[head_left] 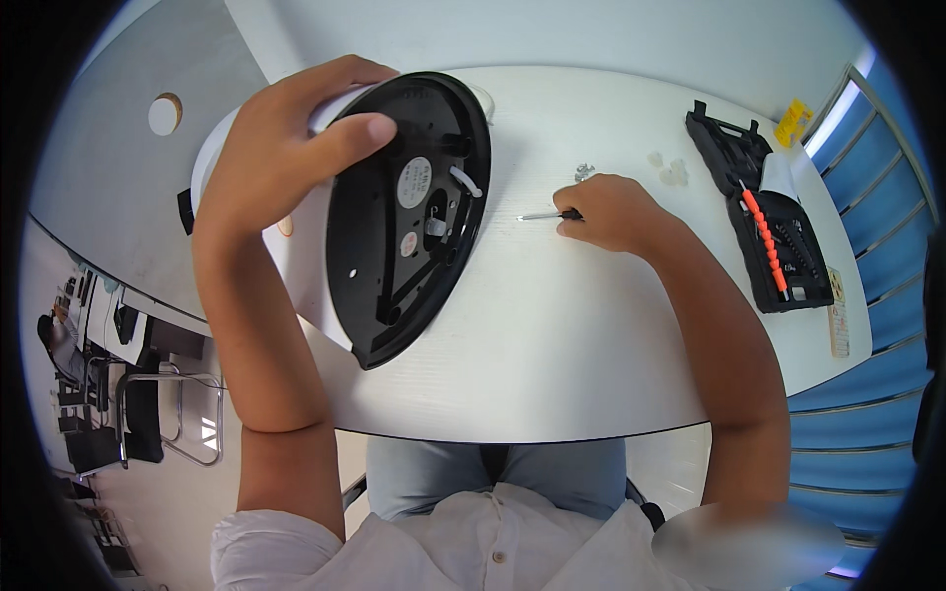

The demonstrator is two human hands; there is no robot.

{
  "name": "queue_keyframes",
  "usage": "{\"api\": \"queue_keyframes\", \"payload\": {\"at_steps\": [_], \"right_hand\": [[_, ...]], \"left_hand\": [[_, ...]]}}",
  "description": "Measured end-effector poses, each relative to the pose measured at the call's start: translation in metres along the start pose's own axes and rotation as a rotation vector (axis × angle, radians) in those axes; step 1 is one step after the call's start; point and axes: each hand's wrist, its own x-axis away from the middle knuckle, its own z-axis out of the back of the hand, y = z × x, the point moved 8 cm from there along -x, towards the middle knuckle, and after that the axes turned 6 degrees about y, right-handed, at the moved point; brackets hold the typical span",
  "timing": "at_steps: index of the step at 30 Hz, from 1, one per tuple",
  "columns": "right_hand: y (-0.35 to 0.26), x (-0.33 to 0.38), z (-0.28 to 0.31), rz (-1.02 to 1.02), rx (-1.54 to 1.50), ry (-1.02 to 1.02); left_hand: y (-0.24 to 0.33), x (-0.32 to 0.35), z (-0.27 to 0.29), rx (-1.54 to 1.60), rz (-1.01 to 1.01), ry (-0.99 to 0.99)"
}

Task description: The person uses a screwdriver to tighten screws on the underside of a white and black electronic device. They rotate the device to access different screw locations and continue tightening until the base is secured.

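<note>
My left hand [261, 158] grips the upper end of a white appliance with a black base [367, 236]. Its kind does not show. The appliance is tipped on its side, so the underside faces right, with round labels, a short white cord [466, 181] and a small recess. In my closed right hand [616, 212] is a screwdriver [538, 216], its metal shaft pointing left toward the appliance, with a gap between them. The handle is mostly hidden by my fingers. Just beyond that hand lies a small pile of screws [584, 170].
On the white table [552, 345], several small clear pieces [672, 171] lie right of the screws. Farther right sit an open black tool case [754, 271] with an orange flexible shaft [766, 239], a yellow box [793, 123] and a remote control [838, 313]. A round white object [165, 115] rests on the grey table [108, 187].
</note>
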Motion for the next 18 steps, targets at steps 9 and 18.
{"api": "queue_keyframes", "payload": {"at_steps": [9, 18], "right_hand": [[-0.039, 0.01, 0.002, 0.09, -0.682, -0.096], [-0.052, 0.018, 0.003, 0.008, -0.582, -0.204]], "left_hand": [[0.003, 0.001, -0.003, 0.047, 0.018, -0.101], [0.003, 0.002, -0.003, 0.051, 0.011, -0.102]]}}
